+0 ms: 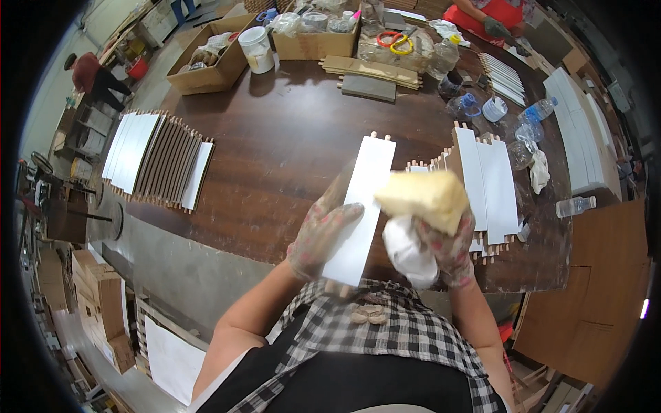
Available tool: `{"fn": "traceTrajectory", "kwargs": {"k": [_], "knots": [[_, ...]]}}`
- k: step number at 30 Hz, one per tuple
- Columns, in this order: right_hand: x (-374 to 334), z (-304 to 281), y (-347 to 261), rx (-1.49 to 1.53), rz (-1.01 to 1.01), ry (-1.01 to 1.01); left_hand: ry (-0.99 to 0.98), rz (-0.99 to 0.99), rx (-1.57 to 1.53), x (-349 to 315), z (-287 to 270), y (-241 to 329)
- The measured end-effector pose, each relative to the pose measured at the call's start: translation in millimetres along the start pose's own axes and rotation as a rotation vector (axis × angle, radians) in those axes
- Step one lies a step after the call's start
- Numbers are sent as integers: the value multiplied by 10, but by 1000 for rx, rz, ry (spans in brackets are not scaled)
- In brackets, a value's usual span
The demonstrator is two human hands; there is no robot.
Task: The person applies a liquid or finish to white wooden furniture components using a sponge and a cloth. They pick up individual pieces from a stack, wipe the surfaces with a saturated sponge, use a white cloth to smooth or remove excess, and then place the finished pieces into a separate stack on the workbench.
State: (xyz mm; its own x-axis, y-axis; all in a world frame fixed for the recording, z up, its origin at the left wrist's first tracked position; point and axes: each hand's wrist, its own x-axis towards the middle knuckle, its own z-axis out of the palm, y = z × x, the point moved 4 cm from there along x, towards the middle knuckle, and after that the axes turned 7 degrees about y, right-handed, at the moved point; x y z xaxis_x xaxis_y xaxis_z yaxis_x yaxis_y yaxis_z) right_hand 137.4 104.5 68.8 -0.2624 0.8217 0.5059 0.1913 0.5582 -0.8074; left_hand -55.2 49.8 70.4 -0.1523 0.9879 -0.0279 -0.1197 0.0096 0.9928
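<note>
My left hand (321, 230), in a patterned thin glove, grips a white board (361, 199) with wooden dowels at both ends. The thumb lies across its face, and the board tilts up over the table's near edge. My gloved right hand (454, 244) is closed round a yellow sponge (423, 196) and a white cloth (409, 251); the sponge is blurred and overlaps the board's right edge, and I cannot tell whether they touch. Right of that hand, more white doweled boards (482, 182) lie stacked. To the left, a row of similar boards (162, 158) stands mostly on edge.
On the dark table (275, 158), cardboard boxes (210, 55), a white tub (257, 49) and scissors (396, 43) stand at the back. Plastic bottles (533, 110) line the right side. A person in red (492, 17) works at the far right; another person (96, 76) bends at far left.
</note>
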Motion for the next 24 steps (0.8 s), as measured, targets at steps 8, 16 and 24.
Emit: {"fn": "traceTrajectory", "kwargs": {"k": [8, 16, 24], "knots": [[160, -133, 123, 330, 209, 206, 20, -43, -113, -92, -36, 38], [275, -174, 315, 654, 294, 333, 22, -70, -113, -68, -30, 49], [20, 18, 8, 173, -4, -37, 46, 12, 242, 170, -259, -348]]}}
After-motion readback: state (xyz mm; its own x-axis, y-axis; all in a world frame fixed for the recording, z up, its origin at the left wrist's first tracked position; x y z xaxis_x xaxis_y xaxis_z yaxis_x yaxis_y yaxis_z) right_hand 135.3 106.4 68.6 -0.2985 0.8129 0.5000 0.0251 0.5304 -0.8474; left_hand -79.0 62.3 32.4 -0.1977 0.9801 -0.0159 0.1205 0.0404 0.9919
